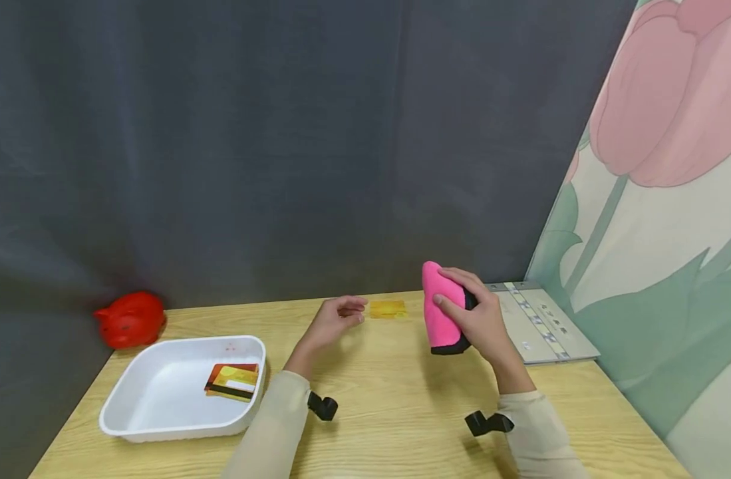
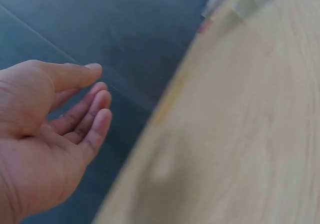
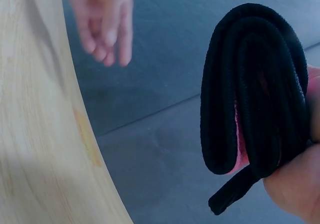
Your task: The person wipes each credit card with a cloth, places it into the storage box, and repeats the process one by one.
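Note:
A folded pink cloth (image 1: pixel 438 314) with black edging is gripped in my right hand (image 1: pixel 480 314), thumb on one side and fingers on the other, held up off the table. Its black-edged folds (image 3: pixel 225 83) show as stacked layers in the right wrist view. My left hand (image 1: pixel 334 324) hovers above the table with loosely bent fingers and holds nothing; the left wrist view shows its bare palm (image 2: pixel 45 154). Just past its fingertips a yellow card (image 1: pixel 388 309) lies flat near the table's back edge.
At the left stands a white plastic tray (image 1: pixel 179 426) with several bank-like cards (image 1: pixel 233 380) inside. Behind it sits a red piggy bank (image 1: pixel 130 320). A pale flat box or book (image 1: pixel 539 322) lies at the back right against the flowered wall. A dark curtain (image 1: pixel 269 146) hangs behind the table.

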A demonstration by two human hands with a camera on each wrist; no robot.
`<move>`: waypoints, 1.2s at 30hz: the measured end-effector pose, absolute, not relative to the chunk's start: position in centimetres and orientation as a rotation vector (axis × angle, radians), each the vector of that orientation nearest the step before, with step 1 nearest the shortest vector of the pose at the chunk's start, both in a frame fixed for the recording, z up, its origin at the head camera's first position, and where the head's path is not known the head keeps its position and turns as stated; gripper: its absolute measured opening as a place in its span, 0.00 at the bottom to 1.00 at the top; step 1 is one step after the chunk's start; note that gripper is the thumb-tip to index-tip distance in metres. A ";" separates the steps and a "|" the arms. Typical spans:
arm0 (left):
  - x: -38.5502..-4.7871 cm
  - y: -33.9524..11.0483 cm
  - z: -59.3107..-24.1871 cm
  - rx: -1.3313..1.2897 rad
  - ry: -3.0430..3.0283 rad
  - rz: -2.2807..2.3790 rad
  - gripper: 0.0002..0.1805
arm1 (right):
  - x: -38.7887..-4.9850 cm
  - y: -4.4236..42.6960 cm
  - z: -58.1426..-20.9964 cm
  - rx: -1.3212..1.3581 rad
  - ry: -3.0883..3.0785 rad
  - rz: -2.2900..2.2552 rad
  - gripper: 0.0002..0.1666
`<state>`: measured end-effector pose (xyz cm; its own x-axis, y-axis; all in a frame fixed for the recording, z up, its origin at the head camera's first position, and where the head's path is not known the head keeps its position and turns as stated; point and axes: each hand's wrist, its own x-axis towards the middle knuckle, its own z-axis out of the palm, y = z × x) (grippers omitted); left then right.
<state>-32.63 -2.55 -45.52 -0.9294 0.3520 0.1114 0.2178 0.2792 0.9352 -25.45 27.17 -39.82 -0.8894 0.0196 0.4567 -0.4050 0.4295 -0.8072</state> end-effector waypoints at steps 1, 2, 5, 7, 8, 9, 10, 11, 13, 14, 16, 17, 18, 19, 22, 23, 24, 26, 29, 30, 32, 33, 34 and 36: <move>-33.3 -2.2 -46.1 0.525 2.407 1.747 0.19 | -25.4 27.2 -39.7 0.323 -2.283 1.451 0.29; -33.9 -1.9 -46.6 0.505 2.399 1.760 0.19 | -25.3 27.2 -39.7 0.318 -2.277 1.449 0.29; -35.5 -1.1 -47.6 0.437 2.387 1.795 0.19 | -25.0 27.3 -39.6 0.299 -2.267 1.437 0.29; -36.4 -0.7 -48.1 0.414 2.389 1.803 0.19 | -24.9 27.3 -39.6 0.286 -2.260 1.442 0.29; -36.8 -0.6 -48.3 0.403 2.389 1.802 0.20 | -24.9 27.3 -39.6 0.286 -2.258 1.447 0.29; -37.1 -0.5 -48.5 0.401 2.390 1.797 0.21 | -24.9 27.3 -39.6 0.287 -2.255 1.454 0.29; -37.4 -0.4 -48.6 0.401 2.395 1.792 0.21 | -24.9 27.2 -39.6 0.289 -2.251 1.463 0.29; -37.6 -0.4 -48.8 0.405 2.397 1.785 0.22 | -24.9 27.2 -39.6 0.293 -2.246 1.473 0.29; -37.8 -0.8 -49.1 0.408 2.413 1.757 0.23 | -25.0 26.9 -39.6 0.304 -2.232 1.500 0.29; -37.9 -0.9 -49.3 0.409 2.426 1.740 0.24 | -25.0 26.7 -39.6 0.308 -2.225 1.514 0.29; -37.9 -1.3 -49.5 0.409 2.454 1.690 0.25 | -25.0 26.5 -39.6 0.309 -2.219 1.526 0.29; -37.9 -1.5 -49.5 0.414 2.464 1.661 0.25 | -25.0 26.4 -39.7 0.307 -2.218 1.530 0.29; -37.9 -1.7 -49.5 0.418 2.473 1.630 0.26 | -24.9 26.3 -39.7 0.305 -2.218 1.531 0.28; -37.9 -1.9 -49.5 0.421 2.475 1.609 0.26 | -24.9 26.3 -39.7 0.303 -2.220 1.532 0.28; -37.8 -2.4 -49.4 0.445 2.468 1.567 0.26 | -24.9 26.1 -39.8 0.304 -2.225 1.523 0.28; -37.8 -2.6 -49.3 0.455 2.463 1.561 0.26 | -24.8 26.1 -39.8 0.304 -2.224 1.521 0.28; -37.7 -2.6 -49.2 0.463 2.456 1.558 0.27 | -24.8 26.1 -39.7 0.306 -2.222 1.520 0.28; -37.7 -2.7 -49.0 0.462 2.451 1.546 0.28 | -24.8 26.1 -39.8 0.307 -2.223 1.525 0.28; -37.7 -2.7 -48.8 0.441 2.467 1.494 0.29 | -24.7 26.1 -39.8 0.293 -2.235 1.532 0.28; -37.7 -2.6 -48.7 0.427 2.485 1.465 0.28 | -24.6 26.1 -39.8 0.287 -2.240 1.533 0.28; -37.6 -2.5 -48.6 0.399 2.527 1.402 0.26 | -24.5 26.1 -39.8 0.271 -2.255 1.534 0.28; -37.6 -2.4 -48.5 0.388 2.547 1.374 0.25 | -24.5 26.0 -39.8 0.269 -2.260 1.534 0.28; -37.6 -2.4 -48.5 0.376 2.566 1.347 0.24 | -24.4 26.0 -39.8 0.264 -2.265 1.534 0.28; -37.5 -2.3 -48.3 0.354 2.592 1.305 0.23 | -24.5 26.0 -39.9 0.266 -2.268 1.532 0.28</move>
